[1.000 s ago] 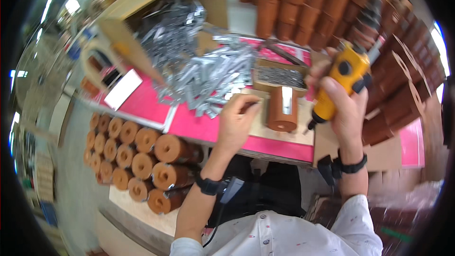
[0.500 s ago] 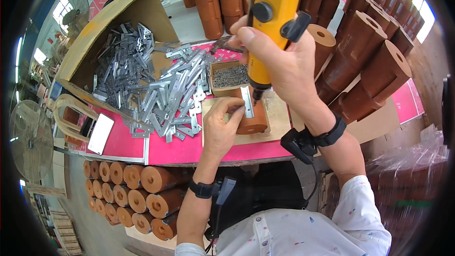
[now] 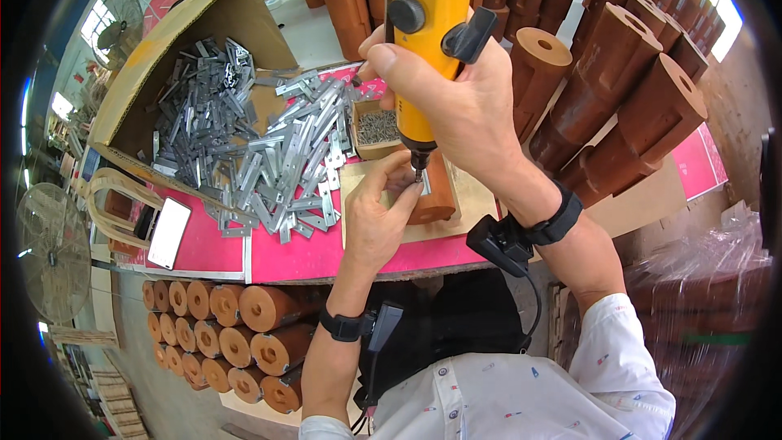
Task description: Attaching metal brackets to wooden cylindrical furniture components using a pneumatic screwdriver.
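Note:
My right hand (image 3: 464, 106) is wrapped round a yellow power screwdriver (image 3: 436, 4), held upright with its bit pointing down. Under the bit lies a reddish-brown cylinder (image 3: 440, 200) on its side, on a flat tan board (image 3: 476, 195). A small metal plate (image 3: 426, 186) rests along the top of the cylinder, partly hidden by the bit and my fingers. My left hand (image 3: 375, 216) is beside the cylinder, thumb and forefinger pinched close to the bit's tip. Whatever is between those fingertips is too small to make out.
Loose metal plates (image 3: 285, 159) spill from a tipped cardboard box (image 3: 122, 126) at the left. A small box of screws (image 3: 376, 129) stands behind the cylinder. A phone (image 3: 169, 232) leans on the left. Brown cylinders (image 3: 623, 49) stand stacked at right and back; more (image 3: 269, 307) lie below left.
The screwdriver has moved left and down, bringing its bit from the cylinder's right side to my left fingertips over the metal plate. My left hand stays beside the cylinder.

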`<state>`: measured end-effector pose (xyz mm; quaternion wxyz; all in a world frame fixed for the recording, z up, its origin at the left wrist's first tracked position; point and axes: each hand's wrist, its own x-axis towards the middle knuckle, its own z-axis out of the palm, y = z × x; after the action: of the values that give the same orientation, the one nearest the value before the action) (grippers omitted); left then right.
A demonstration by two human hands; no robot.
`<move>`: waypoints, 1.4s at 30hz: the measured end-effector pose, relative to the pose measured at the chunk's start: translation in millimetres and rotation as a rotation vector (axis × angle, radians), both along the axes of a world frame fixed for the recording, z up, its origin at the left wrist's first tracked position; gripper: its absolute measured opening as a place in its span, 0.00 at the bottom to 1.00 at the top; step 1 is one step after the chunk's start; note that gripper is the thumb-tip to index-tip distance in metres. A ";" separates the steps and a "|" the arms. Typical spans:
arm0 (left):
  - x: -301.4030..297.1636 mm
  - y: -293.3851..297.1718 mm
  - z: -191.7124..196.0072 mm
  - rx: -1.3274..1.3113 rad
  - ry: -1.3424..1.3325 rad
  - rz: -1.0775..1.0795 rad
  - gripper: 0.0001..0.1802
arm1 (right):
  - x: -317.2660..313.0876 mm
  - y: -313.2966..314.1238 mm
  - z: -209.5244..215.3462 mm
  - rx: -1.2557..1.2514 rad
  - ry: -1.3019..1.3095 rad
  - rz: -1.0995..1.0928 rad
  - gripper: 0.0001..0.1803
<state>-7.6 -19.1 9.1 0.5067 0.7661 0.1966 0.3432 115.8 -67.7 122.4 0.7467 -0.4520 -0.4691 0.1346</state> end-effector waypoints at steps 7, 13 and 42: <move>-0.9 -4.3 2.6 -0.080 0.037 0.015 0.20 | 0.0 -3.4 -1.7 -0.038 -0.026 -0.045 0.18; 1.1 -2.5 -6.4 -0.013 -0.012 0.012 0.17 | 2.0 -1.4 -5.8 -0.027 -0.017 -0.060 0.19; 9.2 11.3 2.4 0.243 0.132 0.042 0.10 | 8.8 7.4 -23.2 0.017 -0.176 -0.128 0.27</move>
<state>1.6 -7.9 11.6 0.3888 0.8385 0.2024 0.3236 124.6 -60.3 99.2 0.7134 -0.4848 -0.5042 0.0424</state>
